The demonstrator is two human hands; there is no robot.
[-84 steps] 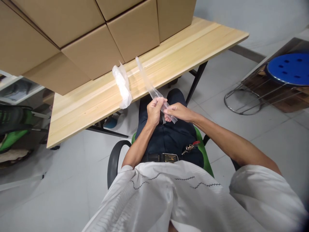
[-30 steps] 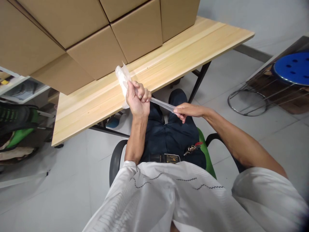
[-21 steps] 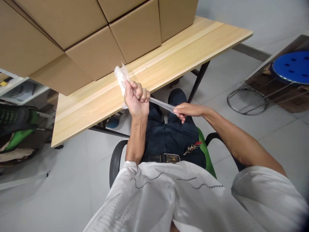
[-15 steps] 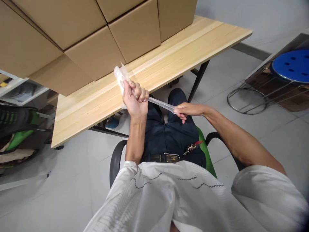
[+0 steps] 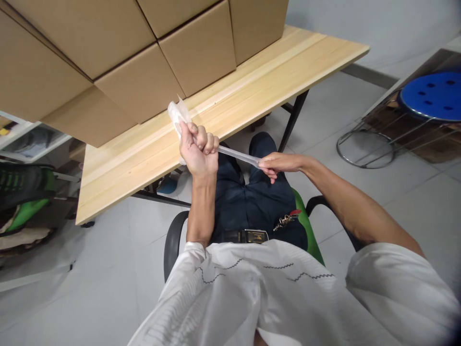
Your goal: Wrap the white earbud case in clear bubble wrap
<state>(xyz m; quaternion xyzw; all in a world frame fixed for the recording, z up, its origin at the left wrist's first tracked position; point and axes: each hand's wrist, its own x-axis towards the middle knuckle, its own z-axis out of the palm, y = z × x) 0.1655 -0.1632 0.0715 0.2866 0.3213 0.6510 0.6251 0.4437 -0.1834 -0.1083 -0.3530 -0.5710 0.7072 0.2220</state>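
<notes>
Boxes (image 5: 151, 62) stand on the far left of the surface (image 5: 252, 91). A bag (image 5: 176, 117) hangs at its near edge, behind the left hand (image 5: 196, 151). A stool (image 5: 430, 93) stands far right; a chair (image 5: 173, 240) sits below the person

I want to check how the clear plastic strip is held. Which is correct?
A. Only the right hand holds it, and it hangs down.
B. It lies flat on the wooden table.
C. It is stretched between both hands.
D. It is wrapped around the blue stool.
C: the clear plastic strip runs taut from the fisted left hand to the pinching right hand, above the lap.
</notes>
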